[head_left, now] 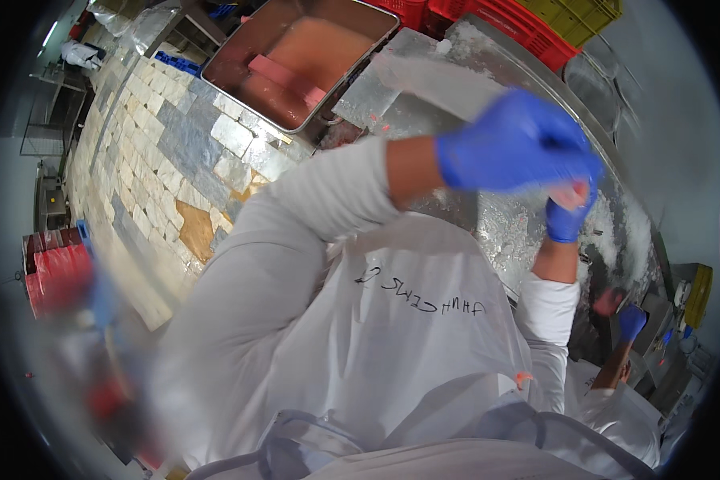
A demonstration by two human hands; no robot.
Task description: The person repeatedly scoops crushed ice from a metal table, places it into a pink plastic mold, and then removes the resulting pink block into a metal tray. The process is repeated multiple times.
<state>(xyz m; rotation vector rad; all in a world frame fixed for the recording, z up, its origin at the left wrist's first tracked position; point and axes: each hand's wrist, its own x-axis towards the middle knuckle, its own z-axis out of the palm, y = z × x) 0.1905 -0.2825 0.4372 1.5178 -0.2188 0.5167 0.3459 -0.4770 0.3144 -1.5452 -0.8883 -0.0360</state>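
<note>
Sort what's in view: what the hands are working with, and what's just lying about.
In hand: left hand, right hand, the pink piece pinched between them, over the steel table.

Lying about: steel tray of pink liquid, red crates, yellow crate, red bin.

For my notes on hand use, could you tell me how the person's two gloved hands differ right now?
The left blue-gloved hand fills the view, raised across the body, back showing; the right blue-gloved hand sits beneath it, mostly hidden. The left forearm crosses sideways; the right rises from below. Both meet at a small pink piece over the icy metal table.
</note>
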